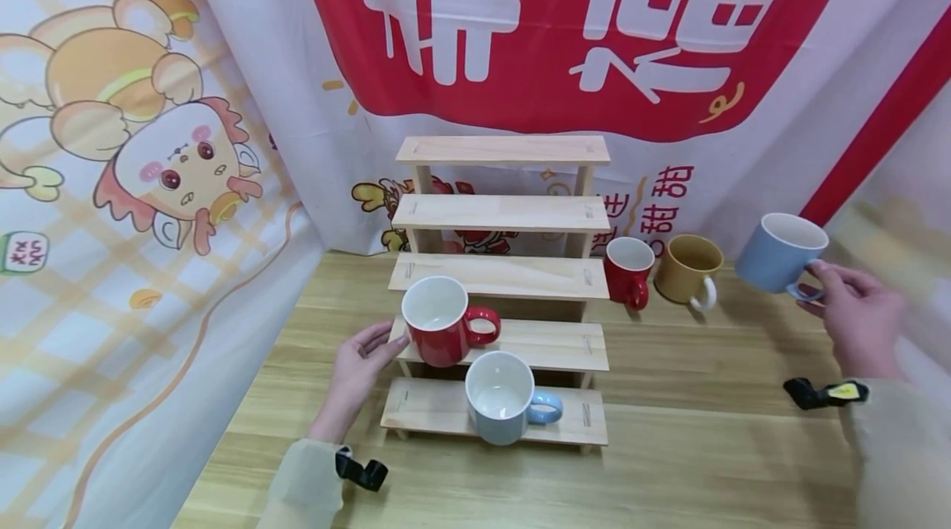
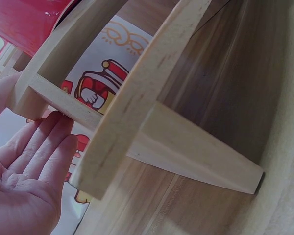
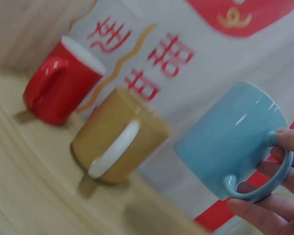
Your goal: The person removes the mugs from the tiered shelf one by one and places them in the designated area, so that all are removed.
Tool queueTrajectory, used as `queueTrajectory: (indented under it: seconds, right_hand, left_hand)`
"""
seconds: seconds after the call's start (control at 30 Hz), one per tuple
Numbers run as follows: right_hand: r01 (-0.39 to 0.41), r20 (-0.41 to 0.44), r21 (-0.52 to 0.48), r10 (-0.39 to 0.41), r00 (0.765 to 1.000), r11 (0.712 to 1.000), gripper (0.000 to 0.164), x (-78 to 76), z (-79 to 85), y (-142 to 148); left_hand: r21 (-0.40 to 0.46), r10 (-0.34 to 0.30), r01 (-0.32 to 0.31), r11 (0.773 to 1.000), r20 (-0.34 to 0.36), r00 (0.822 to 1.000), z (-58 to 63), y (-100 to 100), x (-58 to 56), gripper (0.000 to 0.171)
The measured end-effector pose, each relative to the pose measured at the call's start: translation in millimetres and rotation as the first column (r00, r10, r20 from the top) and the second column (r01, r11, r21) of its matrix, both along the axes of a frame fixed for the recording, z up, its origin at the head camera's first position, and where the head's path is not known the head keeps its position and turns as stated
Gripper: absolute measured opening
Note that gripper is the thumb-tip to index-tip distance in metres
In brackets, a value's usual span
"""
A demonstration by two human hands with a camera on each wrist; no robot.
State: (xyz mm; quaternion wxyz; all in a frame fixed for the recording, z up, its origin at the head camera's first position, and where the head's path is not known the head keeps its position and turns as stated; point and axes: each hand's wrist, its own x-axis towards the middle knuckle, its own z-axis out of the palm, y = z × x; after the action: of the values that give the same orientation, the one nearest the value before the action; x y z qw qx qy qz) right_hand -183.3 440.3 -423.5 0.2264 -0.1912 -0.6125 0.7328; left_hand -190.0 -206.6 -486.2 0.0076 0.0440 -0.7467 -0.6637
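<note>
My right hand (image 1: pixel 862 318) grips the handle of a light-blue mug (image 3: pixel 230 142), white inside, off to the right of an ochre mug (image 1: pixel 687 269) with a white handle. A small red mug (image 1: pixel 627 265) stands between the ochre one and the wooden tiered shelf (image 1: pixel 553 347). At the left end of the second tier from the bottom, my left hand (image 1: pixel 364 360) touches the board, its fingers (image 2: pixel 51 147) nearly straight beneath and the thumb up by the board end. A larger red mug (image 1: pixel 438 327) sits on that tier close to my thumb. On the lowest tier is a pale-blue mug (image 1: pixel 501 401).
The shelf's upper three tiers rise toward a printed curtain (image 1: pixel 461 92) hanging behind. More printed cloth (image 1: pixel 134 281) runs along the left side. Wood-grain table surface (image 1: pixel 691 463) extends in front and right of the shelf.
</note>
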Motion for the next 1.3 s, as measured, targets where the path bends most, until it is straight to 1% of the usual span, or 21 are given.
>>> queueTrajectory:
  seconds: [0.07,0.13,0.17,0.27,0.37,0.43,0.57,0.8,0.93,1.0,1.07,1.13,1.23,1.27,1.3]
  right_hand:
    - [-0.014,-0.020,-0.048,0.014,1.000,0.999,0.011,-5.7,-7.0,1.8]
    - [-0.011,-0.024,-0.074,0.009,1.000,0.997,0.007,-10.9,-15.3,3.4]
    - [-0.007,-0.015,-0.074,0.006,1.000,0.997,0.007,-12.8,-19.8,4.2]
    - [0.039,0.028,-0.049,-0.038,0.999,0.998,0.006,-18.8,-34.8,6.2]
    - [0.083,0.089,-0.019,-0.081,0.993,0.996,0.006,-22.9,-48.5,8.4]
    - [0.111,0.111,-0.026,-0.108,0.988,0.993,0.007,-25.8,-54.5,8.7]
    - [0.147,0.119,-0.041,-0.141,0.983,0.988,0.011,-31.0,-57.5,5.7]
    - [0.178,0.147,-0.027,-0.172,0.974,0.984,0.006,-34.0,-55.4,-2.4]
    - [0.177,0.156,-0.023,-0.171,0.973,0.984,0.005,-33.8,-57.5,-1.9]
    - [0.164,0.162,-0.008,-0.161,0.974,0.986,0.006,-33.2,-59.6,-0.5]
    - [0.143,0.184,0.071,-0.153,0.971,0.987,0.011,-31.8,-62.1,1.4]
    - [0.126,0.197,0.139,-0.153,0.969,0.982,0.015,-30.4,-64.8,3.6]
    - [0.118,0.194,0.220,-0.162,0.968,0.968,0.011,-27.4,-65.2,5.7]
    - [0.112,0.188,0.233,-0.158,0.969,0.966,0.006,-26.2,-63.3,5.5]
    - [0.103,0.188,0.244,-0.151,0.971,0.964,0.009,-25.2,-60.3,5.4]
  left_hand:
    - [0.007,-0.003,0.003,1.000,-0.004,1.000,0.3,-0.2,-0.4,0.057]
    - [0.013,-0.010,0.011,1.000,-0.006,1.000,0.0,-0.6,-0.8,0.057]
    - [0.018,-0.013,0.013,1.000,-0.007,1.000,-0.2,-0.6,-0.9,0.056]
    - [0.014,-0.010,0.010,1.000,-0.003,1.000,-1.5,-0.4,-0.8,0.056]
    - [0.012,-0.008,0.008,1.000,0.000,1.000,-2.2,0.8,0.2,0.054]
    - [0.020,-0.007,0.007,1.000,0.002,1.000,-1.8,1.7,1.1,0.052]
    - [0.032,-0.003,0.003,0.999,0.000,1.000,-0.2,2.1,1.8,0.050]
    - [0.017,-0.003,0.003,1.000,-0.003,1.000,0.5,1.4,1.1,0.052]
    - [0.012,-0.005,0.005,1.000,-0.007,1.000,0.7,1.9,1.3,0.053]
    - [0.011,-0.005,0.005,1.000,-0.009,1.000,0.9,1.8,1.5,0.053]
    - [0.006,-0.002,0.002,1.000,-0.008,1.000,1.1,1.7,1.5,0.054]
    - [0.003,-0.003,0.003,1.000,-0.006,1.000,1.1,1.5,1.6,0.055]
    - [-0.004,-0.004,0.004,1.000,-0.003,1.000,1.4,1.2,1.9,0.056]
    - [-0.002,-0.003,0.003,1.000,-0.003,1.000,1.5,1.1,2.0,0.056]
    - [-0.003,-0.005,0.005,1.000,-0.003,1.000,1.6,1.1,2.2,0.056]
